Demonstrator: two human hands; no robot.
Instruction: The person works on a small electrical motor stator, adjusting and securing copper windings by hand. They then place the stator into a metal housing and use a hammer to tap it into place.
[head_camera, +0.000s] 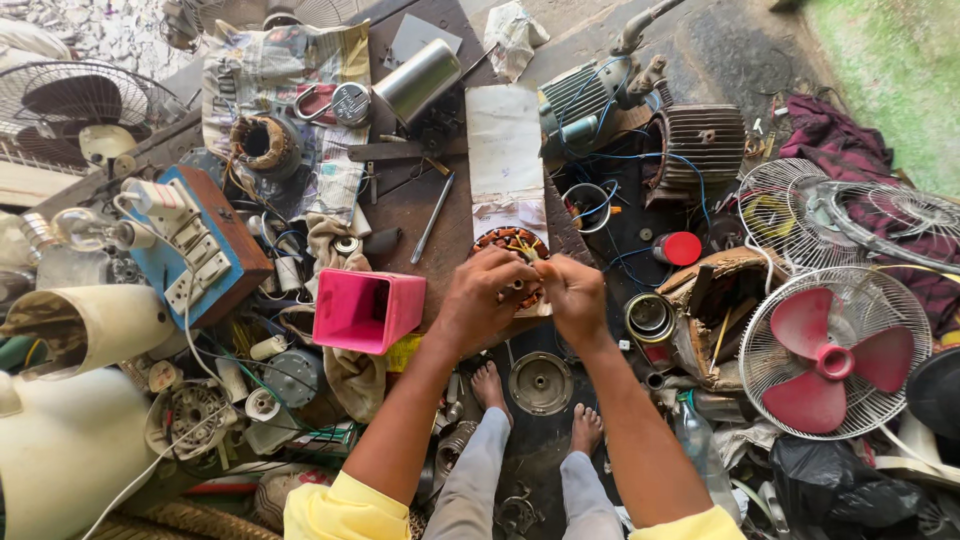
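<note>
Where the dark bench (420, 215) runs away from the person, cluttered with motor parts, a round motor stator (512, 250) lies flat near its front edge, just below a long strip of pale paper (505, 150). The stator is a ring of dark steel laminations wound with reddish copper coils, its open centre facing straight up, so its axis stands upright and it has no long side to speak of. Much of it is hidden beneath the hands. A short yellow sleeve or strip sticks up between the fingertips at its top.

The left hand (485, 300) rests over the near left part of the ring, fingers curled and pinching at the windings. The right hand (573, 295) is closed too, thumb and forefinger nipped together on the yellow piece beside the left fingertips.

Just left of the hands a pink square plastic tub (365, 310) lies tipped on its side, mouth toward the left. A red-bladed fan in its wire guard (835, 355) sits well apart at the right.
</note>
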